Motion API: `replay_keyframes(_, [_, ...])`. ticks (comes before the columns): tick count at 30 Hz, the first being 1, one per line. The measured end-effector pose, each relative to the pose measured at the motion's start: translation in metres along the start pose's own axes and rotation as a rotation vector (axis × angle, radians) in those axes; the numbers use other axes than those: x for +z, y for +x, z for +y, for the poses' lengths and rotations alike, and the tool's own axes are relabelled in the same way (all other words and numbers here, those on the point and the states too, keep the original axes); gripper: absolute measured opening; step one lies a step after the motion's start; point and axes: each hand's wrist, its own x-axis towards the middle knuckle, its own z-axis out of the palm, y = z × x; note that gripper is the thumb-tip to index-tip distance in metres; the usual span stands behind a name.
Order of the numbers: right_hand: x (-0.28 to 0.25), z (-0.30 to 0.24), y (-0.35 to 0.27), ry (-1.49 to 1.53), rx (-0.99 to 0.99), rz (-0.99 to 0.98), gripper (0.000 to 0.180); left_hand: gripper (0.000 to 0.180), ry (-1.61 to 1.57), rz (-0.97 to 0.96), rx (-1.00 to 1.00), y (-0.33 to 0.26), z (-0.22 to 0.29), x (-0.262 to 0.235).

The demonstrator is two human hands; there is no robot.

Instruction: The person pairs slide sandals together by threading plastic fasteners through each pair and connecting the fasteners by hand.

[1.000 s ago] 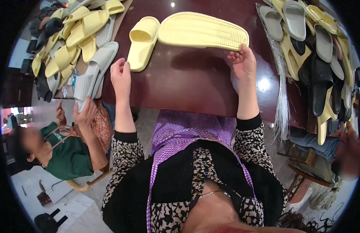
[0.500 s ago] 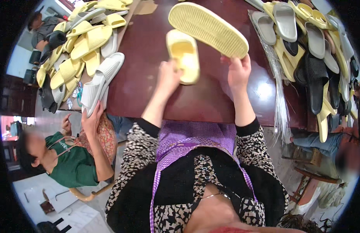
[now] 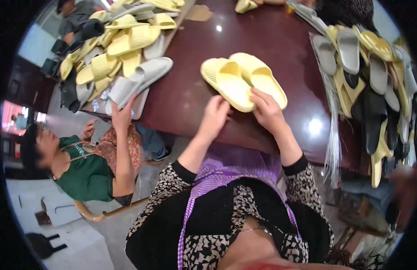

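Two yellow slide slippers lie side by side, insoles up and ribbed straps toward the far side: a left slipper and a right slipper. My right hand pinches them at the near end, its fingertips over the left slipper's heel where the two meet. Beside the left slipper's heel is my left hand, fingers loosely bent with a gap to the thumb. It seems to be just off the slipper or barely brushing its edge.
The dark red glossy table bears a pile of yellow, grey and black slippers at left and another slipper pile at right. White plastic strands hang over the near edge. A seated co-worker at left holds a grey slipper.
Both slippers have come together, nearer to me. The one in my right hand has turned from sole-up to insole-up. My left hand has let go of its slipper. The view has shifted.
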Motion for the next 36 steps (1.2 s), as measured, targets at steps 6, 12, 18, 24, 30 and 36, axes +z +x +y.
replay_keyframes(6, [-0.002,0.01,0.01,0.03,-0.018,-0.088,0.032,0.049,-0.062,0.188,0.057,-0.005,-0.016,-0.02])
replay_keyframes(12, [-0.01,0.055,-0.004,-0.19,0.372,0.151,0.032,0.06,0.44,0.213,0.397,0.014,-0.012,-0.013])
replay_keyframes(18, [-0.005,0.061,-0.016,-0.224,0.507,-0.007,0.023,0.068,0.764,0.2,0.519,0.052,-0.01,-0.014])
replay_keyframes(24, [-0.007,0.042,-0.02,-0.288,0.492,0.015,0.019,0.068,0.847,0.096,0.615,0.058,-0.022,-0.025])
replay_keyframes(30, [-0.013,0.023,-0.024,-0.255,0.605,-0.056,0.026,0.063,0.686,0.221,0.504,0.079,-0.014,-0.019])
replay_keyframes(36, [-0.01,0.008,-0.035,-0.229,0.618,-0.074,0.028,0.064,0.93,0.168,0.596,0.097,-0.021,-0.027])
